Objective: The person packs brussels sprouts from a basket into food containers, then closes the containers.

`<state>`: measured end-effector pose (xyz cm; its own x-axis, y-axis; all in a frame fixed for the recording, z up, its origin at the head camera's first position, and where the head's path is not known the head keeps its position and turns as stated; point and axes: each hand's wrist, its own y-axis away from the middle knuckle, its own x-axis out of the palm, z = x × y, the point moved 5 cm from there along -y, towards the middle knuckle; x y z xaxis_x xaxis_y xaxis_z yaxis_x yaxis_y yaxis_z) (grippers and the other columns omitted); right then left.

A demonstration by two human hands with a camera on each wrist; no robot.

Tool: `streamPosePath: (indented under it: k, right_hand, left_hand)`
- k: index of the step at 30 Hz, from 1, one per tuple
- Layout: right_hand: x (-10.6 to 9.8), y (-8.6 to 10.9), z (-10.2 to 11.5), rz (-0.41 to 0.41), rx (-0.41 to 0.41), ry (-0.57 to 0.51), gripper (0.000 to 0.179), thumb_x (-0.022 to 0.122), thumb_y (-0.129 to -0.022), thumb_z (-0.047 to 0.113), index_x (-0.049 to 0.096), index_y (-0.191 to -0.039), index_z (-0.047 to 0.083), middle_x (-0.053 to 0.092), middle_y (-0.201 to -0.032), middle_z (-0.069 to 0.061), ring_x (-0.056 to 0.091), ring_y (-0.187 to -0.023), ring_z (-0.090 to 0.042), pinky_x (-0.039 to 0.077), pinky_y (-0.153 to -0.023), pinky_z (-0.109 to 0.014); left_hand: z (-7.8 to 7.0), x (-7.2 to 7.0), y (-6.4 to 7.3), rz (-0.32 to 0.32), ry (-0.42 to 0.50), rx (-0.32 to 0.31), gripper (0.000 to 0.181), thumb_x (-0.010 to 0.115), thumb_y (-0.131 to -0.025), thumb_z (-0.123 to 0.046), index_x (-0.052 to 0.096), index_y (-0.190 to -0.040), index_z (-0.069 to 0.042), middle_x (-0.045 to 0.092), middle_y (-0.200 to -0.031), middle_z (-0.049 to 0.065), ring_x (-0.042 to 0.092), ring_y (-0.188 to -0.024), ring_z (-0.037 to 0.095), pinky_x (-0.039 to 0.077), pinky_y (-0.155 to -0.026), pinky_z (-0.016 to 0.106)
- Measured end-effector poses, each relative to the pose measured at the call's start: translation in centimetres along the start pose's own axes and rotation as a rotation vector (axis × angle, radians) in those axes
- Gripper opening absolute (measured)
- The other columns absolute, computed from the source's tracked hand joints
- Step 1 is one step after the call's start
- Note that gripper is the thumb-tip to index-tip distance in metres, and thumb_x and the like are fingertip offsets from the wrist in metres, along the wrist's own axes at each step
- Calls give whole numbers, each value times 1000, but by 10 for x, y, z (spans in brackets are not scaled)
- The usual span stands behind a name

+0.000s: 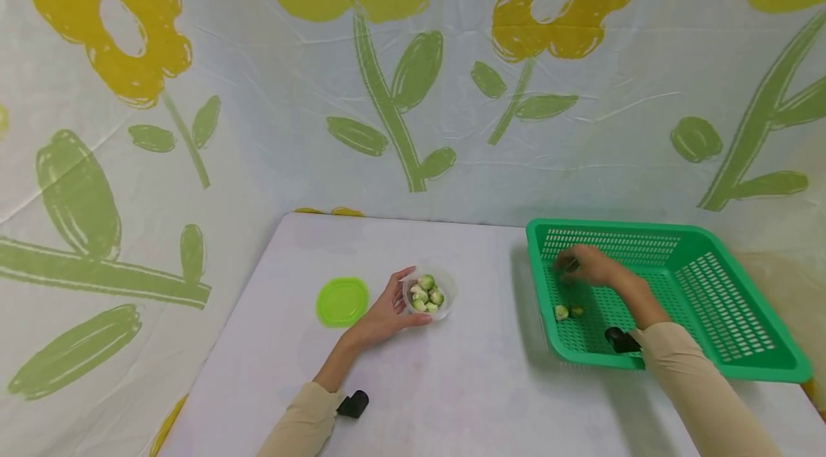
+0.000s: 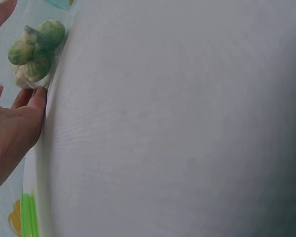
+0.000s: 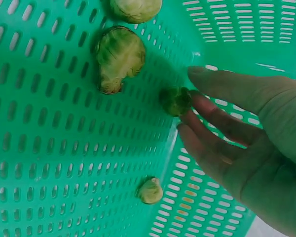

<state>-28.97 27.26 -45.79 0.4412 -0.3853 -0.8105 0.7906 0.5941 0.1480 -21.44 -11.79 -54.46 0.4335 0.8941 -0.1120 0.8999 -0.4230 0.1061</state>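
My left hand [image 1: 381,317] curves its thumb and fingers around a clear plastic container [image 1: 449,292] on the table. Several Brussels sprouts [image 1: 427,295] fill its bottom; the left wrist view shows them through the wall. Inside the green basket [image 1: 658,231], at its left side, is my right hand [image 1: 589,267]. In the right wrist view its fingertips are right at a small dark green Brussels sprout [image 3: 174,101], with the thumb standing apart from it. Nearby in the basket lie a browned sprout [image 3: 119,57], a paler sprout [image 3: 136,9] and a small one [image 3: 151,190].
A bright green lid [image 1: 342,302] lies flat on the white table [image 1: 477,385], left of the container. The basket's raised perforated walls surround the right hand. Behind the table hangs a flower-printed cloth [image 1: 290,105].
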Motion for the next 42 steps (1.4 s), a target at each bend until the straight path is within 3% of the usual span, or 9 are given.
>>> streamPosePath:
  k: [14, 26, 31, 42]
  right_hand:
    - [4, 3, 0, 15, 10, 48, 17, 67, -90, -13, 67, -106, -17, 65, -104, -34, 66, -96, -51, 61, -76, -48]
    - [-17, 10, 24, -109, -79, 94, 14, 73, -91, -4, 70, -101, -13, 69, -97, -27, 68, -88, -43, 60, -74, -48]
    - [-25, 11, 32, -145, -74, 94, 15, 73, -92, -2, 71, -103, -12, 70, -97, -23, 69, -88, -40, 60, -74, -46]
    - [-36, 20, 49, -241, -50, 82, 12, 73, -93, 0, 73, -103, -6, 70, -100, -17, 68, -92, -37, 60, -78, -48]
  left_hand:
    - [1, 2, 0, -4, -3, -1, 99, 85, -87, -28, 20, -161, -31, 22, -166, 9, 19, -155, 26, 22, -125, 46]
    - [0, 3, -2, -2, 1, 22, 101, 86, -87, -26, 19, -162, -28, 24, -165, 9, 19, -155, 25, 23, -124, 45]
    - [1, 1, -2, 3, -1, 34, 102, 85, -88, -24, 16, -163, -24, 23, -166, 11, 18, -156, 26, 22, -124, 45]
    - [2, 0, -3, 0, 3, 26, 102, 86, -87, -26, 17, -163, -26, 21, -166, 10, 17, -156, 26, 23, -124, 45]
